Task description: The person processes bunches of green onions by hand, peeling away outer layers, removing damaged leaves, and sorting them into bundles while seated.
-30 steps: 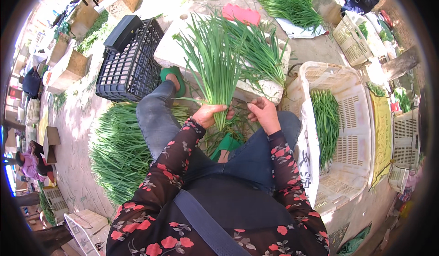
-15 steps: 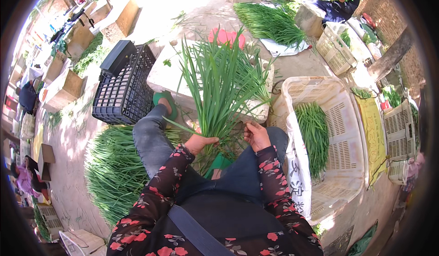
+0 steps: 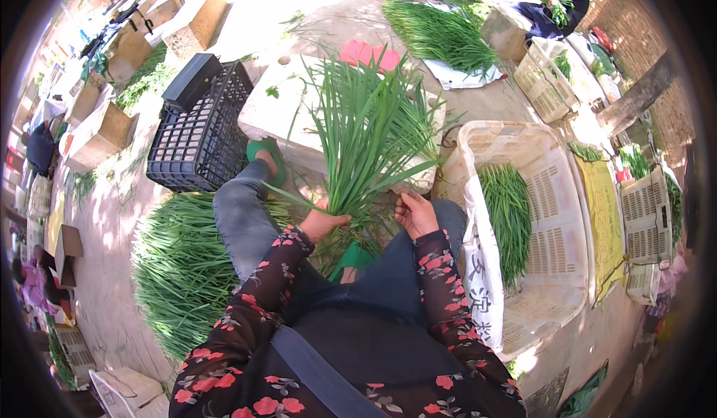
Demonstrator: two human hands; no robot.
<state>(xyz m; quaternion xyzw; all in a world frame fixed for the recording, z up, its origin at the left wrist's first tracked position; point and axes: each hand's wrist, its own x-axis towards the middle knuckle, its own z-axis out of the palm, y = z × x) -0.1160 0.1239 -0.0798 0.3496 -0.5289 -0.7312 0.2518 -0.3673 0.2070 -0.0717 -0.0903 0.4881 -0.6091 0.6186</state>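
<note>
A fanned-out bunch of garlic chives stands in front of me, leaves pointing away. My left hand is closed round its lower end, thumb across the stems. To the right, my right hand is closed with fingertips and thumb pressed together; whatever may be between them is too small to make out. It is apart from the held bunch. Beyond my knees is a pale block, on which more chives lie behind the bunch. Loose trimmings hang and lie below my hands.
At my left, a big heap of chives lies on the ground, near a black crate. At my right is a large pale crate with chives and a white sack. A person sits far right, holding greens.
My right hand has shifted slightly left and down, its fingers still pinched. The left hand keeps its hold on the chives, whose leaves have tilted a little to the right.
</note>
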